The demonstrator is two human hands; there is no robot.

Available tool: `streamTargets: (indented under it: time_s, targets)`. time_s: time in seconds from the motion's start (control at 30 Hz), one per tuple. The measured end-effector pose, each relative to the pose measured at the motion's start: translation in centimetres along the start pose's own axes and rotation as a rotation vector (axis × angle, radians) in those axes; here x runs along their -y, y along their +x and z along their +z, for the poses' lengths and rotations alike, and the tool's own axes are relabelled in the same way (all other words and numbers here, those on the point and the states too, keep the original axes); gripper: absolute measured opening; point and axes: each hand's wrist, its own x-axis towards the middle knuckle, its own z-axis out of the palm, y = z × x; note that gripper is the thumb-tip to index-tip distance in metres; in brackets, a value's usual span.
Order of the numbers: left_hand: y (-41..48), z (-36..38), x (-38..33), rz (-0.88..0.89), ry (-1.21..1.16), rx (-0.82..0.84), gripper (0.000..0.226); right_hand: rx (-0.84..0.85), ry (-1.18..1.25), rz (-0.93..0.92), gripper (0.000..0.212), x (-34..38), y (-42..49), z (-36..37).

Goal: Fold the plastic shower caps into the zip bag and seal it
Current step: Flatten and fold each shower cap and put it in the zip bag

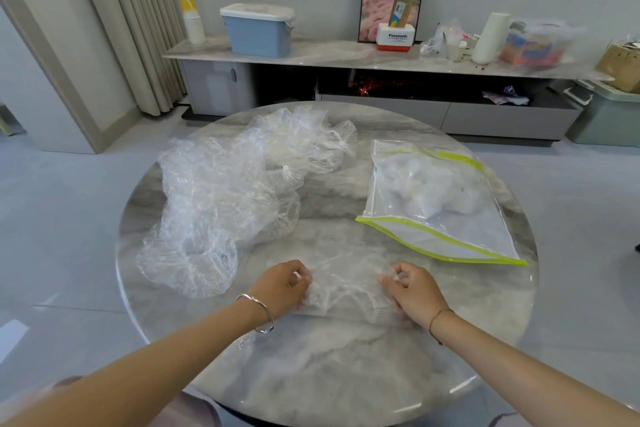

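A clear plastic shower cap [346, 284] lies flattened on the round marble table [329, 374], between my two hands. My left hand [282, 288] pinches its left edge with curled fingers. My right hand [414, 289] pinches its right edge the same way. A loose heap of several more clear shower caps [235, 191] spreads over the table's left and far side. To the right lies a zip bag [436, 201] with a yellow-green zip strip; its mouth faces me and folded caps show inside.
Behind the table runs a low marble-topped cabinet [346, 55] with a blue lidded bin [258, 29], paper cups, a framed picture, a white roll and boxes. Grey tiled floor surrounds the table. Curtains hang at the far left.
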Motion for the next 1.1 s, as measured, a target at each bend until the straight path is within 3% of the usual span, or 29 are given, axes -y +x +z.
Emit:
streamTargets:
  time_s: [0.1,0.2,0.3,0.4,0.5,0.6,0.67,0.77,0.9,0.97,1.1]
  targets:
    - [0.5,0.1,0.4,-0.023,0.093,-0.060,0.011,-0.032,-0.329,-0.068,0.021,0.0,0.0,-0.3]
    - [0.5,0.0,0.6,0.001,0.324,-0.115,0.026,-0.093,-0.563,-0.146,0.026,0.6,-0.4,-0.2]
    - [0.4,0.4,0.5,0.344,0.609,-0.293,0.050,-0.229,-0.626,-0.540,0.035,0.7,-0.5,0.5]
    - [0.8,1.0,0.8,0.678,0.847,-0.215,0.049,-0.135,-0.726,-0.727,0.043,0.3,-0.8,1.9]
    - [0.2,1.4,1.2,0.540,0.959,0.042,0.078,0.036,-0.913,-0.655,0.053,-0.8,-1.5,2.9]
    - [0.0,1.2,2.0,0.372,0.942,0.212,0.106,0.150,-0.950,-0.582,0.057,-1.8,-1.8,2.7]
    - [0.1,0.6,1.6,0.348,0.971,0.224,0.107,0.180,-0.997,-0.559,0.055,-2.0,-1.6,2.4]
    - [-0.1,0.0,1.0,0.350,1.034,0.209,0.084,0.173,-0.965,-0.607,0.058,-1.4,-1.7,2.1]
    - [-0.6,0.4,0.0,0.352,1.038,0.196,0.070,0.131,-0.904,-0.862,0.064,-0.9,-2.0,2.9]
    - [-0.7,0.7,-0.3,0.389,1.049,0.185,0.075,0.116,-0.930,-0.998,0.059,-0.7,-2.2,3.5]
    - [-0.9,1.3,-0.3,0.477,1.063,0.164,0.113,0.023,-0.874,-1.102,0.030,-0.5,-2.2,4.1]
